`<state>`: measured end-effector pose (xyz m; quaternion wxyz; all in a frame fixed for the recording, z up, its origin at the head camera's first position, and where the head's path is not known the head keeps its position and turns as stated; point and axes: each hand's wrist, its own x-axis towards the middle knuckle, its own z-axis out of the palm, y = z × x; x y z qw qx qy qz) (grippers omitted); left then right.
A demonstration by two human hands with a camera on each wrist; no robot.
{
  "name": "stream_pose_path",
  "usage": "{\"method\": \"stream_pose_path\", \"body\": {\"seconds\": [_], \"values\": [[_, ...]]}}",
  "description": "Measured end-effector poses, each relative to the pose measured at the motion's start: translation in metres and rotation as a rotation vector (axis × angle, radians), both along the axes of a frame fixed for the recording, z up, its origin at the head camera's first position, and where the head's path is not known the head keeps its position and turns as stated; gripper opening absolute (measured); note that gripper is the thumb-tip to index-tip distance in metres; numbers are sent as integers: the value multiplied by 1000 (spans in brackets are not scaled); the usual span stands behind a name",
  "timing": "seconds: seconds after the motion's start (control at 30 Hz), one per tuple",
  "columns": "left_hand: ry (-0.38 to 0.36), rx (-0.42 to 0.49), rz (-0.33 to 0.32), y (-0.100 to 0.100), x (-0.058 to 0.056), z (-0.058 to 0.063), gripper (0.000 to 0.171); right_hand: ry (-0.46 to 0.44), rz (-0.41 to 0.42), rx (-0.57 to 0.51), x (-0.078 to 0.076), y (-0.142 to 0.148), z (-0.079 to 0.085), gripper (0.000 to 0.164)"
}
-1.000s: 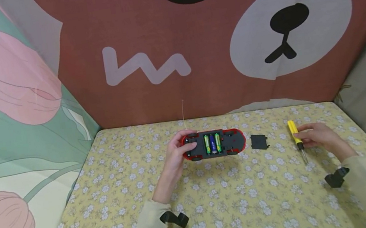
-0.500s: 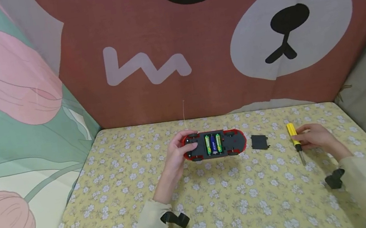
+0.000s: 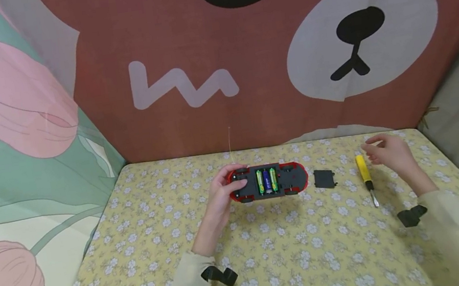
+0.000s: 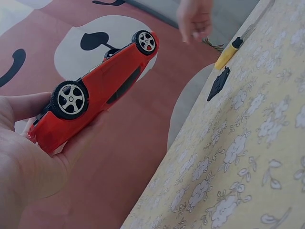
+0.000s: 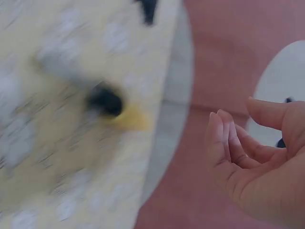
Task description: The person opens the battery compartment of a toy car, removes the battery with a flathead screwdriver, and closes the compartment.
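Observation:
My left hand [image 3: 220, 194] grips the rear or front end of a red toy car [image 3: 294, 177], which is upside down above the table. Its dark underside faces up, and three batteries [image 3: 267, 181], two green and one blue, sit in its uncovered compartment. To the right of the car lies a black battery cover [image 3: 325, 178]. A screwdriver [image 3: 364, 172] with a yellow handle rests on the table beyond the cover. My right hand [image 3: 393, 155] hovers just right of the screwdriver, holding nothing, its fingers loosely bent; the right wrist view shows the hand [image 5: 267, 162] apart from the blurred tool.
A floral yellow cloth covers the table [image 3: 273, 255]. Behind it hangs a brown curtain [image 3: 192, 129] with a bear print, and a tulip-patterned one [image 3: 17, 95] hangs at the left. A thin wire [image 3: 230, 144] rises behind the car.
My right hand has let go of the screwdriver, leaving it on the table, and has moved up and slightly away from it. The left hand and the car have hardly moved.

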<state>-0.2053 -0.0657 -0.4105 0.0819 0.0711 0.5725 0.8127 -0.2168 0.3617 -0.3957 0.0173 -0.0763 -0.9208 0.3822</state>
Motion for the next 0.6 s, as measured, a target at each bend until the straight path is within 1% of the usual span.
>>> {"method": "stream_pose_path", "body": {"seconds": [0.13, 0.33, 0.6], "values": [[-11, -2, 11, 1, 0, 0, 35, 62, 18, 2, -2, -20, 19, 58], [-26, 4, 22, 2, 0, 0, 35, 148, 57, -21, -3, -48, 43, 52], [-38, 11, 21, 3, 0, 0, 33, 205, 102, -60, -1, -74, 66, 46]]}}
